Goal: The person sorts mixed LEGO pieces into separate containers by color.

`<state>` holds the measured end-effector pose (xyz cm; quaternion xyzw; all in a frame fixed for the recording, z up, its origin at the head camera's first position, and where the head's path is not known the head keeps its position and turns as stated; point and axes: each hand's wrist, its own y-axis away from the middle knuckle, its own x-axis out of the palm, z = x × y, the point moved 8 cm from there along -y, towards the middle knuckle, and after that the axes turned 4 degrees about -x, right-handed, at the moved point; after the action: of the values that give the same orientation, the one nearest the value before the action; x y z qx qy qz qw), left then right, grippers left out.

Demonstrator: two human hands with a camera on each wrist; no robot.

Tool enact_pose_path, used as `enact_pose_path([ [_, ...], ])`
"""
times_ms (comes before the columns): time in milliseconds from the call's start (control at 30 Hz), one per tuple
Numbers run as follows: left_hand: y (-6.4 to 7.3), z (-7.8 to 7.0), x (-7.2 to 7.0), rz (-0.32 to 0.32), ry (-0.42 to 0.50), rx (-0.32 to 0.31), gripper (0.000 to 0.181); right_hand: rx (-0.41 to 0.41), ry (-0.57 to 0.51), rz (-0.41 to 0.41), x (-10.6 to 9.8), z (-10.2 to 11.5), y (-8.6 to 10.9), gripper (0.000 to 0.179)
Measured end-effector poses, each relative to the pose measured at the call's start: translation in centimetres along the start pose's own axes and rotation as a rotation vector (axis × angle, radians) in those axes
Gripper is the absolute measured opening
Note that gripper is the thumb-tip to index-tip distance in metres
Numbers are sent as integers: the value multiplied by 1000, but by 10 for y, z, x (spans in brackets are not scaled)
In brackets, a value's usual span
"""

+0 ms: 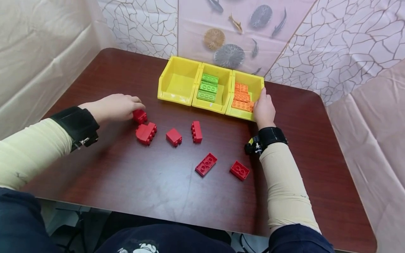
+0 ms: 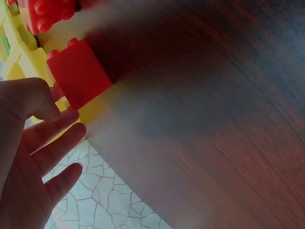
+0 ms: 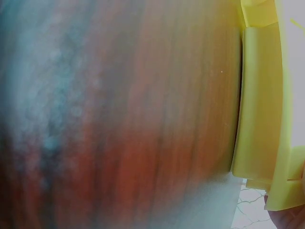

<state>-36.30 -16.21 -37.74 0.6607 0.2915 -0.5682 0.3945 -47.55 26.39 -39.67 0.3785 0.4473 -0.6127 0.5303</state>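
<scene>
On the left of the table, my left hand (image 1: 118, 107) reaches over a red toy brick (image 1: 140, 116). In the left wrist view its thumb and forefinger tips are right at the studded edge of that red brick, the other fingers spread loosely. My right hand (image 1: 265, 110) grips the right side wall of the rightmost yellow bin (image 1: 242, 113), with part of the hand hidden behind the rim in the right wrist view. Orange bricks (image 1: 242, 97) lie in that bin. Green bricks (image 1: 209, 86) are lined up in the middle bin (image 1: 218, 107).
A third yellow bin (image 1: 174, 96) adjoins the others on the left. Close to my left hand lies a rounded red piece (image 1: 146, 133). More red bricks, one (image 1: 174, 137) beside another (image 1: 196, 132), and two (image 1: 206, 164) upside down (image 1: 239, 170), lie on the brown table (image 1: 142, 182).
</scene>
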Motion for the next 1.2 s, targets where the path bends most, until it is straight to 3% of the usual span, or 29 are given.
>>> enact_pose_path([
  [367, -5, -4, 1, -1, 19, 38, 42, -4, -2, -9, -3, -2, 0, 56],
  [633, -18, -7, -31, -63, -7, 41, 44, 2, -4, -2, 0, -2, -1, 57],
  [933, -57, -19, -62, -70, -27, 31, 41, 7, -1, 7, -2, 1, 2, 57],
  [1200, -101, -37, -66, -64, -87, 31, 43, 9, 1, 6, -2, 1, 2, 57],
])
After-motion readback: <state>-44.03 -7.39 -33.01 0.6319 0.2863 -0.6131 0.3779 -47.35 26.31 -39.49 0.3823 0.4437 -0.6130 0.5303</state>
